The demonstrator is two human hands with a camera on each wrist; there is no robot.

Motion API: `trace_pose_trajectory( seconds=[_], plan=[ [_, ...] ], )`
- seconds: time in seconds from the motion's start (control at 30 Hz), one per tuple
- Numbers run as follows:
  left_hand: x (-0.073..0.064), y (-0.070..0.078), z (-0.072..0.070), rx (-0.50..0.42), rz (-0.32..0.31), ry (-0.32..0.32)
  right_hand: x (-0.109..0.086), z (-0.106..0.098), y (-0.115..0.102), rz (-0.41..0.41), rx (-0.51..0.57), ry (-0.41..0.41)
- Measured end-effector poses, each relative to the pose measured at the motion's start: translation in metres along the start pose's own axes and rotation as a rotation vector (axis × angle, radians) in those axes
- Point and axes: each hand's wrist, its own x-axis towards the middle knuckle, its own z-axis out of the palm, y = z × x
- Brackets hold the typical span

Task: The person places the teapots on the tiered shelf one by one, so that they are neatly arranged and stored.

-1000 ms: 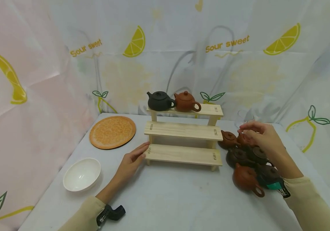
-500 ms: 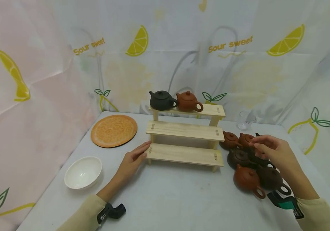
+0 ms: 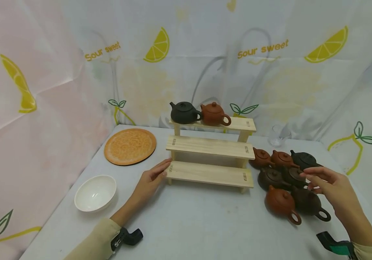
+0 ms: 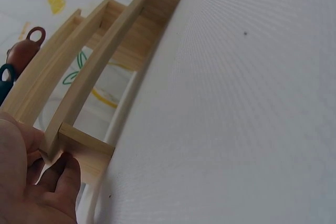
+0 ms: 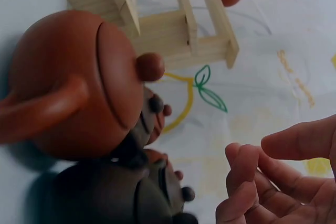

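Leftmost on the white counter (image 3: pixel 202 225), between eight and nine o'clock from the stepped wooden stand (image 3: pixel 208 146), white bowl (image 3: pixel 95 193); at nine, round orange-brown board (image 3: pixel 130 146), lying flat. At eight, left hand (image 3: pixel 148 182), fingers bent round the left end of the lowest step (image 3: pixel 205 173), gripping the wood. On the top step (image 3: pixel 238 124), toward eleven, black teapot (image 3: pixel 184 113), just beside a red-brown teapot (image 3: pixel 213 115) at twelve. Between two and three, clear glass (image 3: pixel 277 138); between three and four, cluster of seven reddish, brown and black teapots (image 3: pixel 292 177), set close together on the counter. Rightmost, right hand (image 3: pixel 337 188), fingers loosely bent, narrow gap to the thumb, at the cluster's right edge, apart from the pots in the right wrist view.
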Motion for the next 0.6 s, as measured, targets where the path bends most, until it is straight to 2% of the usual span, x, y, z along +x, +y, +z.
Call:
trace_pose_trajectory(
  seconds=[0.33,0.6],
  plan=[
    [-0.001,-0.001,0.001,0.005,0.028,-0.005,-0.016,-0.012,0.024,0.091,-0.048,0.090],
    [-0.001,0.001,0.001,-0.003,0.018,-0.002,-0.021,-0.019,0.041,0.227,-0.039,0.140]
  ],
)
